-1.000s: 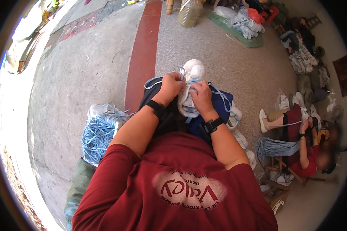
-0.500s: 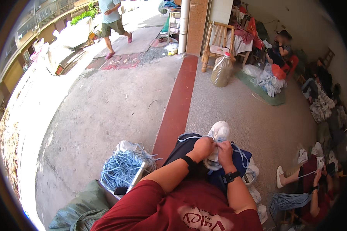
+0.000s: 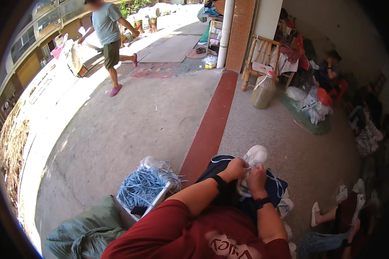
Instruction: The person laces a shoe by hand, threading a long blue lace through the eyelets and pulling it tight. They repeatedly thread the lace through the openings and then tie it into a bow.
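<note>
A white sneaker (image 3: 256,154) rests on my lap over dark blue cloth (image 3: 275,185), its toe pointing away from me. My left hand (image 3: 234,169) is closed in a pinch at the left side of its lacing. Close beside it, my right hand (image 3: 257,177) pinches too, at the right side. Between them runs a light blue shoelace (image 3: 277,180), and a loop of it hangs to the right of my right hand. My hands cover most of the eyelets and the tongue. More light blue laces (image 3: 143,183) lie heaped in a white basket (image 3: 159,197) to my left.
A green sack (image 3: 84,224) lies left of the basket. Several white shoes (image 3: 285,206) sit by my right side. Another person (image 3: 354,233) works with laces at the lower right. Farther off are a bamboo chair (image 3: 257,56), a large bottle (image 3: 264,91) and a walking person (image 3: 108,30).
The walking person has come nearer on the left. My view has shifted, so the surroundings sit lower and farther right. Both hands stay pinched at the sneaker's lacing.
</note>
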{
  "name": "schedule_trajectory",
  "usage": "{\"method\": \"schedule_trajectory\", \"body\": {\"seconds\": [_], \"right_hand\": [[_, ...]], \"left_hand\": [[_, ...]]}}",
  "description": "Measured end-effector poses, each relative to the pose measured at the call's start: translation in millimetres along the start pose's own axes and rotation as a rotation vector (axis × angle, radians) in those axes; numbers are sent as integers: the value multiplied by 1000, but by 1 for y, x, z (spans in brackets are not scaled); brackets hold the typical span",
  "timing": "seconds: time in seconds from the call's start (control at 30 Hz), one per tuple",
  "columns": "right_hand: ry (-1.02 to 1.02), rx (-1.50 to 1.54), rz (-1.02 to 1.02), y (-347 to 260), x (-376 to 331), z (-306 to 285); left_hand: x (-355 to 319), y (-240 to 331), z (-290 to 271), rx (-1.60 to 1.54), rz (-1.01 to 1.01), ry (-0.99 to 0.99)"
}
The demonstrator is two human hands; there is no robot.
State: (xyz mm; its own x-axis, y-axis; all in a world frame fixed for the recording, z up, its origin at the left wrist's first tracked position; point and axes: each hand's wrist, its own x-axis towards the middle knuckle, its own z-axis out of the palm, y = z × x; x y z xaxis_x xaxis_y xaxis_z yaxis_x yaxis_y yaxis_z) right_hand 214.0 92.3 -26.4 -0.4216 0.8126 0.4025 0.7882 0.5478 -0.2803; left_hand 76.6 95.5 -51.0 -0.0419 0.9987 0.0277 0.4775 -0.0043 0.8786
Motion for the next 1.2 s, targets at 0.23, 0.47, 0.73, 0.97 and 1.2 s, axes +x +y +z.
{"method": "schedule_trajectory", "body": {"seconds": [0.23, 0.47, 0.73, 0.97, 1.2], "right_hand": [[31, 347, 58, 36, -41, -69], [29, 565, -59, 32, -23, -57], [-82, 339, 0, 42, -16, -26], [-68, 818, 192, 61, -22, -22], [36, 1684, 523, 63, -41, -27]], "left_hand": [[-24, 22, -1, -57, 384, 33], [-24, 45, -6, -94, 377, -203], [-19, 40, -18, 494, 549, 66], [-22, 71, -8, 876, 538, -15], [-5, 48, -1, 704, 532, -114]]}}
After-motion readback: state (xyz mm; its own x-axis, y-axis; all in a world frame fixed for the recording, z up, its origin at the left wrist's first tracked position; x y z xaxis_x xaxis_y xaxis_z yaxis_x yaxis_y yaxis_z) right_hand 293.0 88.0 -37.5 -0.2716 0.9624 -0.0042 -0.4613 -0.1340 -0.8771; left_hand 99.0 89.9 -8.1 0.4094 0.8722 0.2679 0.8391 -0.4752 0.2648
